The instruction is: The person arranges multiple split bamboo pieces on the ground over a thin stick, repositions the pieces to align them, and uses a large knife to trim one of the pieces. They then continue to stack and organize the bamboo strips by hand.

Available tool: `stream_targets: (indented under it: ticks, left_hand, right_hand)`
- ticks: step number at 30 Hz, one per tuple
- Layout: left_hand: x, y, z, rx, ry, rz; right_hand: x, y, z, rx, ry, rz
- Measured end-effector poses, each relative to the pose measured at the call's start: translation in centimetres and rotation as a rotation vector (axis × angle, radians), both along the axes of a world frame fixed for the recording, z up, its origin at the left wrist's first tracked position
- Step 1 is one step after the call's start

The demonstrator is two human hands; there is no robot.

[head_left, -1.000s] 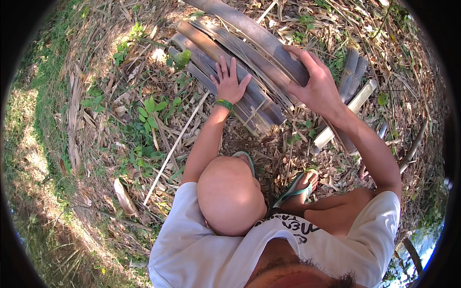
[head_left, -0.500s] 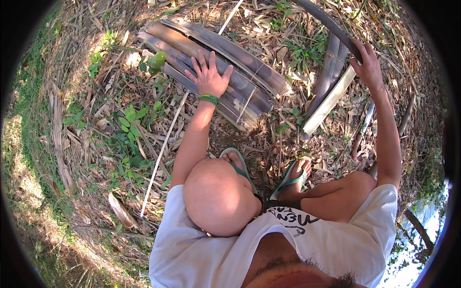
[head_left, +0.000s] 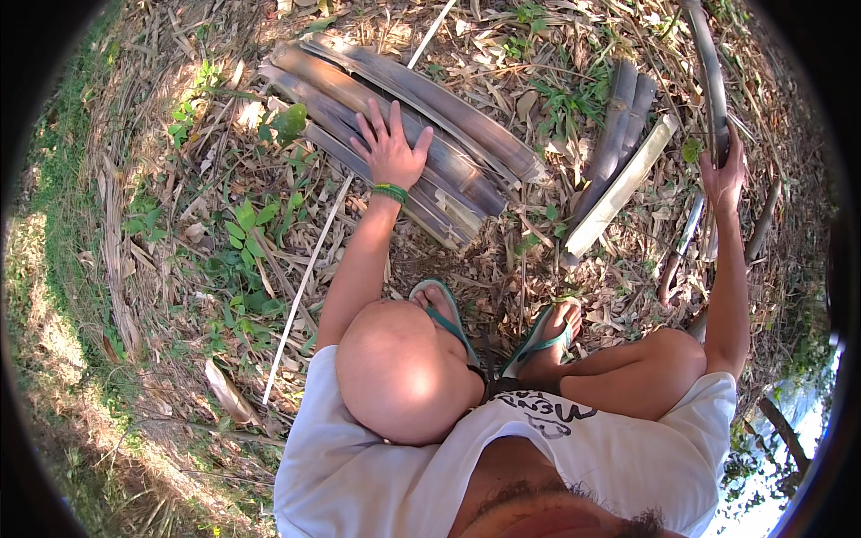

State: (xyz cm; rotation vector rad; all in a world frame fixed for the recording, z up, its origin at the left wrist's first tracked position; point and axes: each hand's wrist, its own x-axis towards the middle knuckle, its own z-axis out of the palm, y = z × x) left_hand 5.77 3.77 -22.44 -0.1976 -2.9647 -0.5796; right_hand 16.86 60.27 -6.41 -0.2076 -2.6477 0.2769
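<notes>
My left hand lies flat with spread fingers on a pile of split bamboo lengths, brown and grey, side by side on the ground. A thin pale strip passes beneath the pile and comes out at its far side. Out to the right, my right hand is closed round the near end of a long, dark, slightly curved piece of bamboo, which points away from me. Between the hands lie more dark bamboo pieces and a pale split one, apart from the pile.
Dry leaves and litter cover the ground, with green seedlings at the left. Right of my feet lies a long thin object with a brown end, perhaps a knife. A stick lies beside it. My sandalled feet are close to the pile.
The dark bamboo piece has swung from slanting across the upper right to pointing almost straight away from me. My right hand moved right and nearer; my left hand stays on the pile.
</notes>
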Motion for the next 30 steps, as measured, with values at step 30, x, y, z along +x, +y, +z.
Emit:
stream_targets:
  ticks: [30]
  left_hand:
    - [-0.1,2.2,0.9,-0.117,0.058,-0.191]
  right_hand:
    - [-10.8,-27.4,-6.6,-0.204,-0.892,0.373]
